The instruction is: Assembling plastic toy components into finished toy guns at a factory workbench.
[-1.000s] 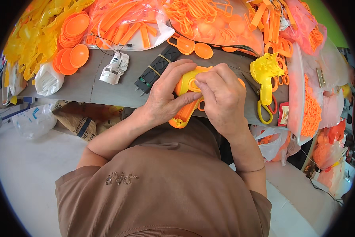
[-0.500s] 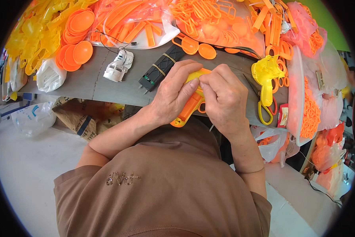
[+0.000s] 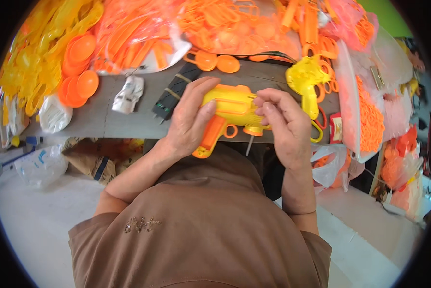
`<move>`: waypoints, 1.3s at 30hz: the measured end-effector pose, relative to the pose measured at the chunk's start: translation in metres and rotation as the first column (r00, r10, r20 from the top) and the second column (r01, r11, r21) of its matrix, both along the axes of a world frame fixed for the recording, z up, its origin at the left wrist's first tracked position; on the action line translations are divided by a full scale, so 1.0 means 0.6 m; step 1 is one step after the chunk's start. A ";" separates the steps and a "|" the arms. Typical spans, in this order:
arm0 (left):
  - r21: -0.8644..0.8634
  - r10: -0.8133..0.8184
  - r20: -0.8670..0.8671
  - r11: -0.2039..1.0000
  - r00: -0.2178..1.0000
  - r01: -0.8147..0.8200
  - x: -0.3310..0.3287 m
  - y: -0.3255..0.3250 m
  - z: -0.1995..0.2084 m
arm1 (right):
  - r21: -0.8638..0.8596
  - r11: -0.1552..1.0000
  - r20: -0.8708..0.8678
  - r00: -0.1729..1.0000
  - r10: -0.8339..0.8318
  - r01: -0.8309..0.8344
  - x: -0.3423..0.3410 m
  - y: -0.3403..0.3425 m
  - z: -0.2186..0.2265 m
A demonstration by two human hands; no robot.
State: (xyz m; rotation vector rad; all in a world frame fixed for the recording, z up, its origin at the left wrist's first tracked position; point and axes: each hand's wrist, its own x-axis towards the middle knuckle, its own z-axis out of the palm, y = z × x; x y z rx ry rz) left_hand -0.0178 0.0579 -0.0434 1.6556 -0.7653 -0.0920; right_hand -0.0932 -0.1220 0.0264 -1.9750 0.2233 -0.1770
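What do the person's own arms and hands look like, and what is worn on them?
The left hand and right hand are bare, with no gloves or watches visible. The forearms are uncovered too. Short brown sleeves belong to a brown shirt with a small glittering motif on its front.

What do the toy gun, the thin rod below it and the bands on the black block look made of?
Toy gun: probably moulded plastic, smooth, slightly glossy, with even yellow and orange colour. Rod: likely metal, being thin, straight and grey; finish unclear. Bands: perhaps rubber, matte tan, wrapped tightly round the black block.
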 end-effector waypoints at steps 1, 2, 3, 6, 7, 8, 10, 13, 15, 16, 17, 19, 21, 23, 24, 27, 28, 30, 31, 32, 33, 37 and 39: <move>0.026 0.010 0.014 1.000 1.000 -0.011 0.000 0.001 -0.003 | -0.007 1.000 0.010 1.000 -0.008 0.008 -0.005 -0.002 -0.004; 0.032 0.016 -0.004 0.999 1.000 -0.016 0.000 0.002 -0.003 | 0.062 0.998 0.018 1.000 -0.023 0.022 -0.010 -0.002 -0.007; 0.037 0.020 -0.021 0.999 1.000 -0.020 -0.001 0.002 -0.003 | 0.092 0.995 0.048 0.998 -0.033 0.028 -0.017 -0.006 -0.011; 0.047 0.015 -0.100 0.999 0.995 -0.011 -0.004 0.006 -0.008 | 0.080 0.989 0.152 0.979 -0.139 0.127 -0.041 -0.029 -0.025; 0.053 0.014 -0.071 0.999 0.997 -0.011 -0.005 0.007 -0.004 | 0.071 0.983 0.169 0.969 -0.179 0.170 -0.048 -0.042 -0.024; 0.041 0.017 -0.079 0.999 0.997 -0.013 -0.006 0.006 -0.005 | 0.031 0.955 0.155 0.942 -0.296 0.295 -0.052 -0.057 -0.020; 0.021 -0.001 -0.083 1.000 0.997 0.002 -0.006 0.001 -0.007 | -0.067 0.886 0.169 0.881 -0.442 0.458 -0.058 -0.115 -0.022; 0.005 0.017 -0.095 1.000 0.995 -0.017 -0.007 -0.004 -0.014 | -0.113 0.816 0.137 0.823 -0.552 0.566 -0.056 -0.203 -0.030; 0.041 0.068 -0.085 0.997 0.994 -0.065 -0.009 -0.006 -0.011 | -0.110 0.790 0.111 0.798 -0.593 0.603 -0.063 -0.235 -0.026; 0.043 0.075 -0.078 0.997 0.994 -0.072 -0.008 -0.006 -0.010 | -0.148 0.797 0.102 0.810 -0.577 0.586 -0.061 -0.244 -0.024; 0.035 0.074 -0.083 0.997 0.994 -0.071 -0.009 -0.006 -0.010 | -0.185 0.803 0.092 0.824 -0.560 0.566 -0.058 -0.249 -0.023; 0.035 0.086 -0.082 0.996 0.993 -0.084 -0.009 -0.006 -0.011 | -0.189 0.819 0.100 0.840 -0.533 0.542 -0.050 -0.246 -0.020; 0.028 0.075 -0.085 0.997 0.994 -0.073 -0.008 -0.007 -0.010 | -0.220 0.840 0.102 0.868 -0.486 0.496 -0.041 -0.236 -0.019; 0.016 0.091 -0.096 0.996 0.991 -0.090 -0.007 -0.009 -0.012 | -0.272 0.845 0.118 0.887 -0.446 0.461 -0.023 -0.232 -0.016; 0.019 0.084 -0.083 0.996 0.993 -0.083 -0.005 -0.008 -0.011 | -0.332 0.837 0.130 0.900 -0.416 0.435 -0.013 -0.230 -0.015; 0.015 0.061 -0.090 0.998 0.994 -0.060 -0.006 -0.005 -0.013 | -0.276 0.894 0.179 0.933 -0.313 0.353 0.014 -0.212 -0.017; 0.020 0.057 -0.128 0.998 0.990 -0.055 -0.006 -0.006 -0.009 | -0.384 0.871 0.178 0.950 -0.255 0.306 0.028 -0.205 -0.014; 0.031 0.066 -0.163 0.998 0.984 -0.062 -0.006 -0.004 -0.004 | -0.534 0.816 0.169 0.974 -0.154 0.222 0.043 -0.186 -0.003; 0.047 0.054 -0.118 0.998 0.992 -0.049 -0.007 -0.001 -0.007 | -0.675 0.723 0.143 0.987 -0.068 0.148 0.046 -0.176 0.002; 0.064 0.039 -0.075 0.997 0.996 -0.034 -0.007 0.003 -0.008 | -0.715 0.691 0.101 0.994 -0.043 0.102 0.046 -0.164 0.006; 0.068 0.049 -0.076 0.997 0.996 -0.044 -0.006 0.007 -0.005 | -0.713 0.695 0.099 0.995 -0.033 0.094 0.043 -0.154 0.002; 0.102 0.031 0.179 0.994 0.983 -0.050 -0.010 0.023 0.023 | -0.902 0.409 0.089 0.986 -0.144 0.141 0.019 -0.143 -0.026; 0.051 -0.001 0.283 0.999 0.959 -0.014 -0.005 0.041 0.029 | -0.921 0.365 0.065 0.977 -0.205 0.138 0.016 -0.152 -0.045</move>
